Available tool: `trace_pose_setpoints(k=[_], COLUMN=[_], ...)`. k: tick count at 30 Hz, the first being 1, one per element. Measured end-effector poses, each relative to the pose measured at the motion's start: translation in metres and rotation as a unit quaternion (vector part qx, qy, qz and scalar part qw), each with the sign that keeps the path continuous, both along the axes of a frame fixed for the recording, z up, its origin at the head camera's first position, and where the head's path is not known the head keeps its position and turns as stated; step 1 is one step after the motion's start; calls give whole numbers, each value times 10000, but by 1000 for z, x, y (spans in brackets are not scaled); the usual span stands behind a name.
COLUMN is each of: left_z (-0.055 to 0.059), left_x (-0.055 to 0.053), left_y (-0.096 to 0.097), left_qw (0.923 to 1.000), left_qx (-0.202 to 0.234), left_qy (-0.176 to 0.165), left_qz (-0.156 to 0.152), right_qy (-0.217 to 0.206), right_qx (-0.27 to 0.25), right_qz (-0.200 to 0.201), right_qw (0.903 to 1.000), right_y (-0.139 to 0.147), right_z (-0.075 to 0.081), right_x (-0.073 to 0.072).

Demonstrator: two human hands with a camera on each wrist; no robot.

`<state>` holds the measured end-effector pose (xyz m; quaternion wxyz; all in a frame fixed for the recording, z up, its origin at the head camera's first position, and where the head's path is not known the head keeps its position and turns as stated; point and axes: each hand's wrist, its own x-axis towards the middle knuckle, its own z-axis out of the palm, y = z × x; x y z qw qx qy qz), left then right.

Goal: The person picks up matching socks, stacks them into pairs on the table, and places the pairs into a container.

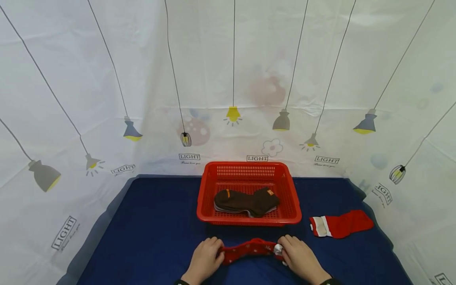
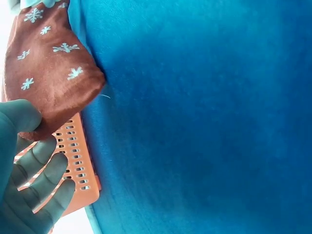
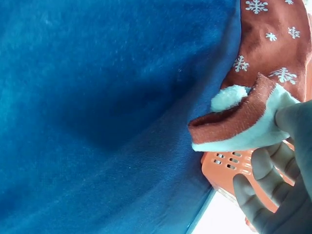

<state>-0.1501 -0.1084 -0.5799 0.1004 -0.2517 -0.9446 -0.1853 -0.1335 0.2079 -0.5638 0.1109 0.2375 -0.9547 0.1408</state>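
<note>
A red sock (image 1: 249,249) with white snowflakes is stretched sideways between both hands, in front of the basket. My left hand (image 1: 206,256) pinches its toe end between thumb and forefinger, the other fingers spread apart in the left wrist view. At the cuff end my right hand (image 1: 299,256) pinches the white band (image 3: 253,126), beside a fluffy white pompom (image 3: 229,98). The cuff's opening shows in the right wrist view. Behind the hands stands a red plastic basket (image 1: 249,221) with dark brown socks (image 1: 246,201) lying in it.
Right of the basket another red sock (image 1: 350,224) with a white band lies flat on the dark blue cloth (image 1: 153,221). A white curtain (image 1: 160,79) printed with hanging lamps surrounds the table at the back and sides.
</note>
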Motion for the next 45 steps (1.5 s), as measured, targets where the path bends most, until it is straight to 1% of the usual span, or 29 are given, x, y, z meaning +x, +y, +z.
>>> trace_pose_setpoints(k=[4,8,12,16,19,23,25,31,35,38,42,45], left_z=[-4,-5,-6,-8,-10,-12,-12,-8,-6,-10,-16,-20], left_x=[-10,-19,-24,-26,-28,-29,-28,-24,-20,-17,-14,-13], left_y=[1,1,0,-1,-1,-2,-2,1,3,5,6,7], left_qw=[9996,9989,9981,9970,9964,9963,9963,9962,9972,9980,9985,9985], left_qx=[-206,-338,-364,-315,-297,-317,-322,-277,-339,-456,-506,-546], left_qy=[174,284,444,652,722,706,708,739,594,402,154,55], left_qz=[51,139,240,287,323,367,365,356,289,188,106,90], right_qy=[51,84,72,69,-16,-22,48,296,128,-36,-115,-218], right_qx=[183,268,290,471,523,522,537,377,294,300,353,355], right_qz=[-96,-227,-301,-534,-730,-789,-773,-713,-782,-830,-876,-914], right_qw=[9998,9993,9991,9974,9960,9955,9955,9963,9964,9961,9955,9949], right_y=[0,0,0,4,8,15,17,18,15,14,12,12], right_z=[-3,-7,-9,-12,-14,-17,-18,-15,-17,-21,-27,-31], right_x=[-7,-14,-19,-23,-25,-26,-26,-24,-23,-22,-20,-21])
